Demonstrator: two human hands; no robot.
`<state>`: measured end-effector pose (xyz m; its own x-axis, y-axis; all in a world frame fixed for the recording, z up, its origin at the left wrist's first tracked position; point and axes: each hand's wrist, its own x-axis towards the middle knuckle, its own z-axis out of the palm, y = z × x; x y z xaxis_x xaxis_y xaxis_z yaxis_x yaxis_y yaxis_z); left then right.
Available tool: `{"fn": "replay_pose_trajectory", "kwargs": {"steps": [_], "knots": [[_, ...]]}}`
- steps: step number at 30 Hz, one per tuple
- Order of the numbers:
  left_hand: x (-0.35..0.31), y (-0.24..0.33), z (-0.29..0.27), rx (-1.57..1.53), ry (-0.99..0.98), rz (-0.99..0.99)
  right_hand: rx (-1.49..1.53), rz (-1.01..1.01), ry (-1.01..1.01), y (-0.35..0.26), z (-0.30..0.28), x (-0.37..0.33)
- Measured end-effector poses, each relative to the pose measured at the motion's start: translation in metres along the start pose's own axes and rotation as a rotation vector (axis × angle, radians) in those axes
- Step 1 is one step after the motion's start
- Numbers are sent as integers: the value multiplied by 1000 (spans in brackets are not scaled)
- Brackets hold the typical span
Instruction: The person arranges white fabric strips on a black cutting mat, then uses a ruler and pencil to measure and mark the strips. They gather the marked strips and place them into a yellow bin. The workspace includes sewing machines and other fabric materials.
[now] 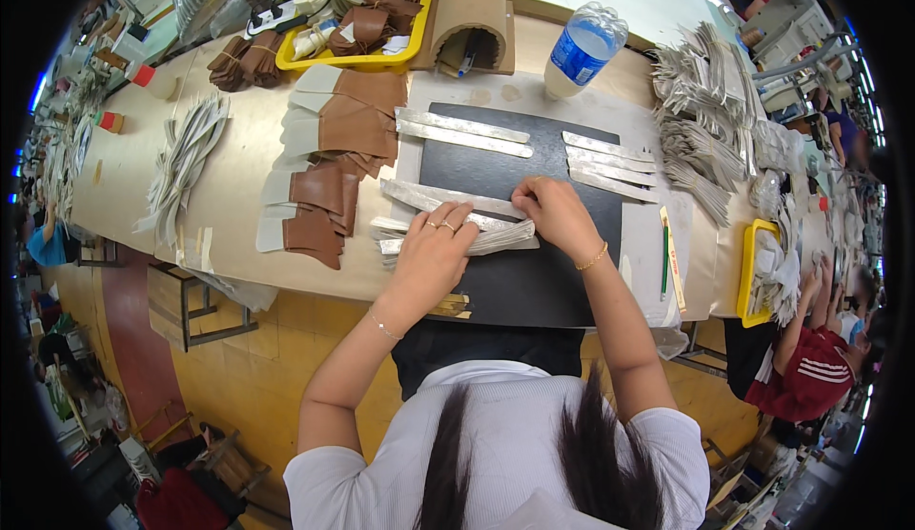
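Head view, work table (114, 187) seen from above. Left hand (437, 252): laid over the left part of a bundle of pale strips (503, 238), fingers curled over its top; cannot tell whether thumb and fingers press together on it. Right hand (558, 211): fingers bent inward, tips at the right end of a long pale strip (408, 195) just above the bundle; the contact is partly hidden, so a pinch cannot be confirmed.

Position of the strips: bundle and long strip lie side by side, running roughly left to right, partly over the dark mat (572, 287) in front of the person, their left ends reaching past its left edge. Farther up the mat, a pair of strips (464, 132) lies nearly parallel. To the right, a separate group of strips (610, 165) crosses the mat's right edge.

Surroundings: overlapping brown pieces (357, 122) with pale ends, left of the mat. Beyond them, a yellow tray (425, 27) holding brown bundles. Bottle with a blue label (581, 50), behind the mat. Green pencil (664, 268), right of the mat. Large heap of pale strips (701, 91), farther right. Loose sheaf of pale strips (189, 158), far left.
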<state>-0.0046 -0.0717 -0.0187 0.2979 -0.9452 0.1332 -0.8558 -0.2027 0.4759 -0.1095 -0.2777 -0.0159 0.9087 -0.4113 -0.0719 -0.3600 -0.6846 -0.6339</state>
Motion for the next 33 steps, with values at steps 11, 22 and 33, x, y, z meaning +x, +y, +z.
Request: {"fn": "replay_pose_trajectory", "kwargs": {"steps": [11, 22, 33], "knots": [[-2, 1, 13, 85, 23, 18, 83, 103, 98, 2, 2, 14], [-17, 24, 13, 146, -4, 37, -96, 30, 262, 3, 5, 45], [10, 16, 14, 163, -41, 18, -123, -90, 267, 10, 16, 51]]}}
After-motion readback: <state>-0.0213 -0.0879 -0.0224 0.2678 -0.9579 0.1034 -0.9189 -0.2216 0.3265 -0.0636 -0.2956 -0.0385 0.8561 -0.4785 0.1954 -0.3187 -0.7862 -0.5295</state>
